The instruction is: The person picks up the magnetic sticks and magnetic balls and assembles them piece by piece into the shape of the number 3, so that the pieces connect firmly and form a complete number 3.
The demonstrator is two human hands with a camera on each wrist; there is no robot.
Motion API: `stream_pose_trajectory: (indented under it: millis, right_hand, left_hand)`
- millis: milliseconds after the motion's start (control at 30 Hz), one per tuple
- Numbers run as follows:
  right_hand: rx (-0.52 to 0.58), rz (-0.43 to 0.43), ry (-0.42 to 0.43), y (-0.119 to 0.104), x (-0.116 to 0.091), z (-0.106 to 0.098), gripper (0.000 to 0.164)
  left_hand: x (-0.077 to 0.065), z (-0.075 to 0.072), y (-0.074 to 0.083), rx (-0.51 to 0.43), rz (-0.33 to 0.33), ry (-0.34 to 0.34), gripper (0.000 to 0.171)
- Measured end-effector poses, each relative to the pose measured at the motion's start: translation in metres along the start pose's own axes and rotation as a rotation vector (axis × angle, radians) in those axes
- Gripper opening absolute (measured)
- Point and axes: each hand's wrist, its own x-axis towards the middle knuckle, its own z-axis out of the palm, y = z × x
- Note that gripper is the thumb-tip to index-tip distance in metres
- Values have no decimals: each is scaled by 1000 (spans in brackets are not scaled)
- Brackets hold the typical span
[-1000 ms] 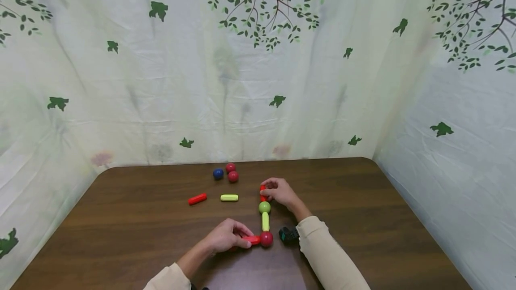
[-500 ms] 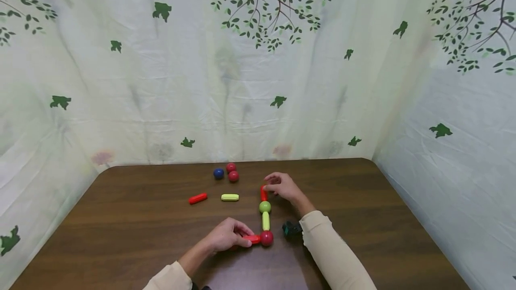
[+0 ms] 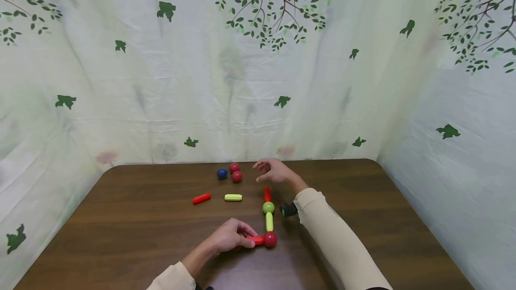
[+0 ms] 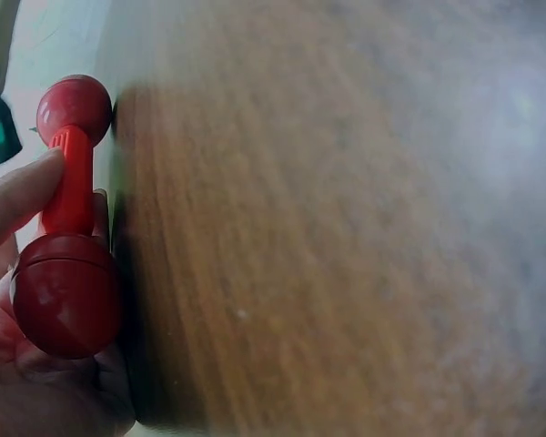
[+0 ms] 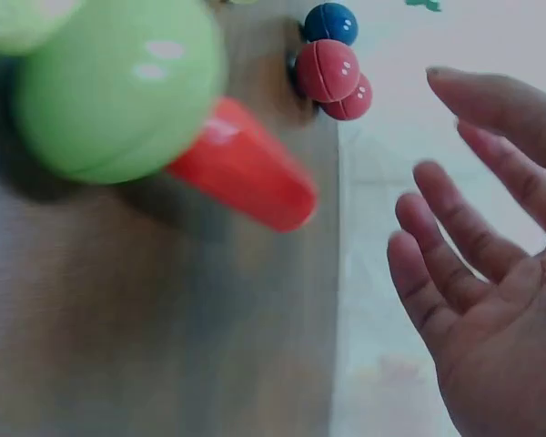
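Observation:
My left hand (image 3: 233, 236) pinches a red rod (image 4: 74, 187) between thumb and fingers. In the left wrist view that rod joins a farther red ball (image 4: 75, 109) to a nearer red ball (image 4: 67, 296), which sits in front of the palm. From the farther ball, a yellow-green rod (image 3: 269, 221) runs away to a green ball (image 3: 268, 207). A second red rod (image 5: 246, 168) sticks out of the green ball, its far end bare. My right hand (image 3: 276, 171) hovers just beyond that end, fingers spread and loosely bent, holding nothing.
Two loose red balls (image 3: 236, 176) and a blue ball (image 3: 221, 173) stand near the table's back edge, left of my right hand. Closer in lie a loose yellow-green rod (image 3: 233, 198) and a loose red rod (image 3: 201, 198). A leaf-print cloth (image 3: 242, 79) hangs behind the table (image 3: 141, 218).
My right hand has let go of the red rod on the green ball and moved away toward the back, near the loose balls. The left hand keeps its grip in place.

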Motion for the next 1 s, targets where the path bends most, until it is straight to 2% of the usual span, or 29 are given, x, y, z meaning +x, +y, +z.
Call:
stream_pose_trajectory:
  millis: [200, 367, 533, 800, 1000]
  right_hand:
    - [-88, -54, -168, -11, 33, 4, 41]
    - [-140, -66, -253, -15, 51, 12, 43]
    - [-171, -68, -291, -14, 62, 19, 45]
    - [-207, -57, -301, -16, 66, 24, 38]
    - [-253, 19, -366, -20, 64, 26, 34]
  left_hand:
    - [-1, -1, 1, 0, -9, -1, 17]
    - [-1, 0, 2, -3, -7, 4, 17]
    - [-1, 1, 2, -6, -12, 4, 17]
    - [-1, 1, 3, -20, -30, 0, 17]
    - [-1, 0, 3, -15, -46, 0, 16]
